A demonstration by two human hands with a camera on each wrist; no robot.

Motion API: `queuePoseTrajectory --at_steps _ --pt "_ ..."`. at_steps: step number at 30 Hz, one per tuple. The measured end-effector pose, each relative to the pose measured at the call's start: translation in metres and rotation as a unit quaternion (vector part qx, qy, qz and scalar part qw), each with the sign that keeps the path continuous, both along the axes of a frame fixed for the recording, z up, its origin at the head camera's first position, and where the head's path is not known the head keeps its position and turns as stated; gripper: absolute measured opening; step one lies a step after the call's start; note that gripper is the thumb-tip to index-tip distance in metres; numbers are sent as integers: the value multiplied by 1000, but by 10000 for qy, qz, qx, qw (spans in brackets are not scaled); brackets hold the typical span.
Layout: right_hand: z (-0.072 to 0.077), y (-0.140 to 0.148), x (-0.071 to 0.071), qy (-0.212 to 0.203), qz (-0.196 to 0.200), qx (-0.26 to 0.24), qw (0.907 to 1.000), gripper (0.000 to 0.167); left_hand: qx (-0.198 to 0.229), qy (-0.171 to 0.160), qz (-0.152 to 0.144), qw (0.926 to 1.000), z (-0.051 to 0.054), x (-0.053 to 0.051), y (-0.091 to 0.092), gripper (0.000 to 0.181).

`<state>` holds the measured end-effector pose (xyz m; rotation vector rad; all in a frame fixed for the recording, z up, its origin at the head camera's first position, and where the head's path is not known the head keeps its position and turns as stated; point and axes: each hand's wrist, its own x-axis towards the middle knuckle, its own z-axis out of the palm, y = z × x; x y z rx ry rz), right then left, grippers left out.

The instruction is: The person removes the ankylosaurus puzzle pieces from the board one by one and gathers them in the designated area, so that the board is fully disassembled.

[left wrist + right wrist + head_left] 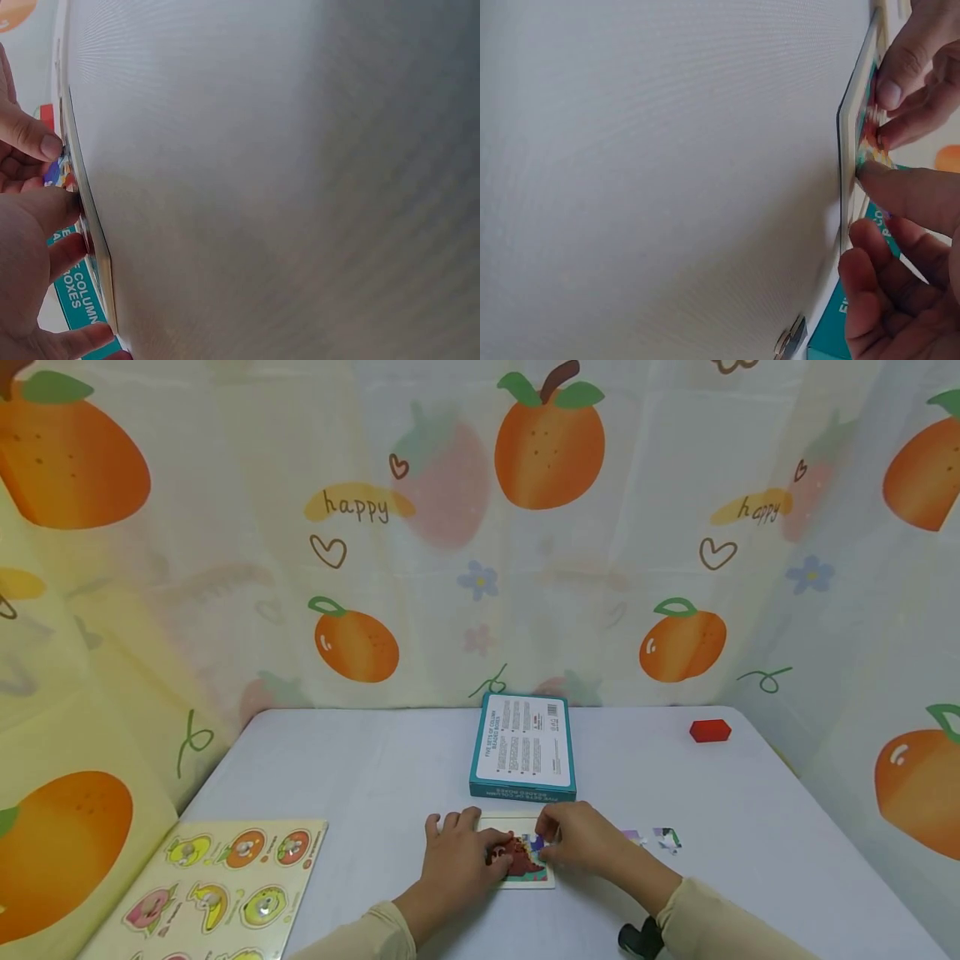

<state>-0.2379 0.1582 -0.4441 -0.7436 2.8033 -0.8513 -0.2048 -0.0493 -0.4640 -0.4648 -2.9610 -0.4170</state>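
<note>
A small jigsaw puzzle in a pale frame lies on the table between both hands. Its picture shows a reddish-brown dinosaur, partly covered by fingers. My left hand rests at the left side, thumb and forefinger touching the picture, other fingers spread past the frame. At the right side of the picture, my right hand pinches a puzzle piece with purple on it, mostly hidden by the fingertips. In the right wrist view, the right thumb meets the puzzle near its edge. Loose puzzle pieces lie beyond the right wrist.
Behind the puzzle lies a teal-edged box. A wooden fruit puzzle board occupies the left front. A red block sits at the back right. Some black object is beside the right sleeve. A fruit-printed curtain surrounds the table.
</note>
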Motion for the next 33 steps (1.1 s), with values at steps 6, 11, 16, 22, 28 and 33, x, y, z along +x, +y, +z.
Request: queuePoseTrajectory --at_steps 6,11,16,22,28,33 --pt "-1 0 0 19 55 -138 9999 23 -20 89 -57 9999 1 1 0 33" --pt "-3 -1 0 -16 -15 -48 10000 25 -21 111 -80 9999 1 1 0 33" --pt "-3 -1 1 -8 -109 58 9999 26 -20 125 -88 9999 1 1 0 33" --pt "10 27 6 -155 -268 156 9994 25 -10 42 -27 10000 1 3 2 34" --pt "20 97 15 -655 -303 238 9971 27 0 -51 -47 10000 -2 4 4 34" --pt "17 149 24 -1047 -290 317 9936 28 -28 1 -27 10000 0 3 0 33"
